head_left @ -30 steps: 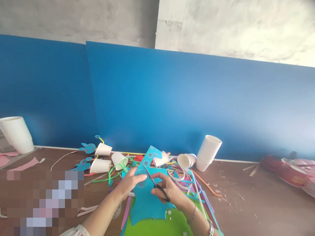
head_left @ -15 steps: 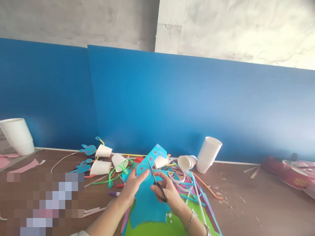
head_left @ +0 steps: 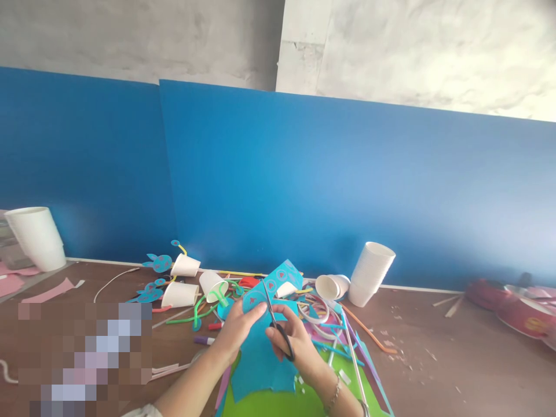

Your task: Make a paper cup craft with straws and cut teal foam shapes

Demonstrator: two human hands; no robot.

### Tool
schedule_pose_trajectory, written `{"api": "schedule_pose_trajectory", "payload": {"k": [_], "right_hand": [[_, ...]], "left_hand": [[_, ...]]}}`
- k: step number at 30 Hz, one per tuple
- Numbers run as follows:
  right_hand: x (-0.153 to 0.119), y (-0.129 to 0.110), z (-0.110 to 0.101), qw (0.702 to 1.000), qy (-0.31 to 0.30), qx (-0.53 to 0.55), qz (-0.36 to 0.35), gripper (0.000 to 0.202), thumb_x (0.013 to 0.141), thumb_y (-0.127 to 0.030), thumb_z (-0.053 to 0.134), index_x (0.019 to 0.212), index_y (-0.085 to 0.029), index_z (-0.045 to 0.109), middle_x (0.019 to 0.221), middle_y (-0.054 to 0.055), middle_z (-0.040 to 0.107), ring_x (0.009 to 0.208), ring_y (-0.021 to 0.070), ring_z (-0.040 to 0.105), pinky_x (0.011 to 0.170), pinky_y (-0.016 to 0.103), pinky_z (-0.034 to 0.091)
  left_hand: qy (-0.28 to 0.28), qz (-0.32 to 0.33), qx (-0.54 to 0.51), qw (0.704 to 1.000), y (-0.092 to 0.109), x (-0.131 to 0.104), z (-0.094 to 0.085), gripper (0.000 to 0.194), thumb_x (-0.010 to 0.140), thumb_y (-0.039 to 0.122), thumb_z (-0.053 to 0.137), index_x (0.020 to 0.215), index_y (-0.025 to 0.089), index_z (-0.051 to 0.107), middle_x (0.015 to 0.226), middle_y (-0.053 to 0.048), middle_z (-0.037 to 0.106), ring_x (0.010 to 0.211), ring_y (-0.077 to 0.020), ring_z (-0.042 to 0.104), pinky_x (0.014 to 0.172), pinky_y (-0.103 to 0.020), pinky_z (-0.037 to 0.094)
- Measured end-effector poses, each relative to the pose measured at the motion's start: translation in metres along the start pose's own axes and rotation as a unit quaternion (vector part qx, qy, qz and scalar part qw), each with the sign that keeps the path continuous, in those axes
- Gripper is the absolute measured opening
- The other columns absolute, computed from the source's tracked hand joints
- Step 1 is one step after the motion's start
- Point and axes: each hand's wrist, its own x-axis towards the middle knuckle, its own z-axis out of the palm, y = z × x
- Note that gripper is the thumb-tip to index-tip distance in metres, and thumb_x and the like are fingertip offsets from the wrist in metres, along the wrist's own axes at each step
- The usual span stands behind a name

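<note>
A strip of blue paper [head_left: 278,280] with drawn circles and red marks is pinched in my left hand [head_left: 237,331], thumb on top. My right hand [head_left: 292,339] has its fingers through the black handles of a pair of scissors [head_left: 269,301]. The blades point up and away and meet the paper just beside my left thumb. Below both hands lies a larger torn-edged sheet of blue paper [head_left: 263,370]. It rests on a green sheet [head_left: 313,402] with small white bits on it.
Stacked white paper cups [head_left: 371,275] stand at the right, another cup stack [head_left: 37,237] at far left. Cups with blue paper cutouts [head_left: 161,263] lie left of my hands. Coiled pipe cleaners [head_left: 315,310] sit behind my right hand. A blue partition [head_left: 325,185] edges the table.
The blue paper strip has tilted further to the right in my left hand. The scissors stay against it in my right hand. The view has shifted slightly.
</note>
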Motion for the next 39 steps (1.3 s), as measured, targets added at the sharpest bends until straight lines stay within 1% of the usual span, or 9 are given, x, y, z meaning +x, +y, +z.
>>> {"api": "schedule_pose_trajectory", "payload": {"k": [4, 7, 14, 18, 22, 29, 31, 35, 39], "right_hand": [[-0.001, -0.003, 0.0, 1.0, -0.005, -0.001, 0.004, 0.051, 0.075, -0.05, 0.07, 0.106, -0.018, 0.046, 0.045, -0.012, 0.045, 0.038, 0.0061, 0.035, 0.039, 0.019, 0.023], [0.0, -0.005, 0.0, 1.0, -0.009, 0.005, 0.008, 0.051, 0.074, -0.05, 0.07, 0.105, -0.018, 0.046, 0.045, -0.013, 0.043, 0.036, 0.0053, 0.034, 0.038, 0.019, 0.021], [0.0, -0.009, -0.003, 0.999, -0.02, 0.004, 0.025, 0.053, 0.07, -0.045, 0.075, 0.104, -0.018, 0.046, 0.044, -0.014, 0.042, 0.035, 0.0043, 0.032, 0.035, 0.018, 0.019], [0.0, -0.009, -0.005, 0.999, -0.026, 0.0, 0.031, 0.052, 0.07, -0.046, 0.075, 0.104, -0.019, 0.047, 0.044, -0.014, 0.041, 0.034, 0.0041, 0.033, 0.035, 0.017, 0.019], [0.0, -0.008, -0.008, 0.999, -0.031, -0.002, 0.038, 0.053, 0.068, -0.045, 0.077, 0.104, -0.019, 0.048, 0.044, -0.014, 0.042, 0.034, 0.0041, 0.034, 0.034, 0.017, 0.019], [0.002, -0.009, -0.01, 0.998, -0.039, -0.001, 0.046, 0.054, 0.068, -0.044, 0.078, 0.104, -0.019, 0.047, 0.045, -0.014, 0.041, 0.034, 0.004, 0.034, 0.033, 0.017, 0.02], [0.002, -0.009, -0.01, 0.998, -0.033, -0.001, 0.046, 0.054, 0.069, -0.045, 0.077, 0.105, -0.018, 0.047, 0.044, -0.014, 0.041, 0.034, 0.0039, 0.033, 0.034, 0.017, 0.019], [0.002, -0.005, -0.01, 0.999, -0.03, 0.0, 0.039, 0.053, 0.071, -0.045, 0.076, 0.105, -0.017, 0.046, 0.043, -0.014, 0.042, 0.034, 0.0041, 0.033, 0.035, 0.018, 0.019], [0.003, -0.002, -0.009, 0.999, -0.034, -0.001, 0.026, 0.051, 0.072, -0.043, 0.076, 0.105, -0.017, 0.046, 0.046, -0.012, 0.047, 0.036, 0.0045, 0.037, 0.037, 0.018, 0.022]], "left_hand": [[-0.004, -0.008, 0.002, 1.0, -0.001, 0.001, -0.003, 0.047, 0.065, 0.043, 0.075, 0.102, 0.014, 0.069, 0.083, -0.01, 0.075, 0.077, -0.0282, 0.069, 0.073, -0.037, 0.052], [-0.009, -0.016, 0.002, 1.0, 0.001, 0.001, -0.004, 0.049, 0.065, 0.043, 0.075, 0.106, 0.016, 0.068, 0.085, -0.009, 0.075, 0.078, -0.0283, 0.069, 0.075, -0.037, 0.052], [-0.031, -0.023, 0.008, 0.999, 0.008, 0.002, -0.008, 0.051, 0.064, 0.041, 0.077, 0.106, 0.015, 0.067, 0.094, -0.01, 0.074, 0.095, -0.0314, 0.066, 0.079, -0.037, 0.052], [-0.044, -0.029, 0.005, 0.999, 0.008, 0.004, -0.011, 0.051, 0.062, 0.041, 0.078, 0.104, 0.014, 0.067, 0.094, -0.01, 0.074, 0.089, -0.0305, 0.068, 0.078, -0.037, 0.052], [-0.047, -0.032, 0.005, 0.998, 0.006, 0.007, -0.013, 0.05, 0.062, 0.041, 0.079, 0.102, 0.014, 0.067, 0.094, -0.01, 0.074, 0.091, -0.0306, 0.067, 0.078, -0.037, 0.051], [-0.061, -0.035, 0.028, 0.997, 0.007, 0.006, -0.018, 0.052, 0.064, 0.04, 0.078, 0.106, 0.013, 0.065, 0.091, -0.01, 0.074, 0.084, -0.0288, 0.069, 0.075, -0.037, 0.052], [-0.053, -0.018, 0.037, 0.998, 0.006, 0.006, -0.017, 0.05, 0.067, 0.041, 0.075, 0.107, 0.013, 0.065, 0.093, -0.01, 0.074, 0.088, -0.0294, 0.068, 0.078, -0.037, 0.051], [-0.01, 0.02, 0.053, 0.998, 0.002, 0.007, -0.011, 0.046, 0.075, 0.044, 0.066, 0.11, 0.016, 0.064, 0.099, -0.008, 0.073, 0.106, -0.0313, 0.062, 0.085, -0.038, 0.049], [-0.012, 0.034, 0.081, 0.996, 0.0, 0.007, -0.009, 0.044, 0.074, 0.042, 0.066, 0.11, 0.016, 0.063, 0.103, -0.008, 0.073, 0.115, -0.032, 0.056, 0.089, -0.038, 0.048]]}}
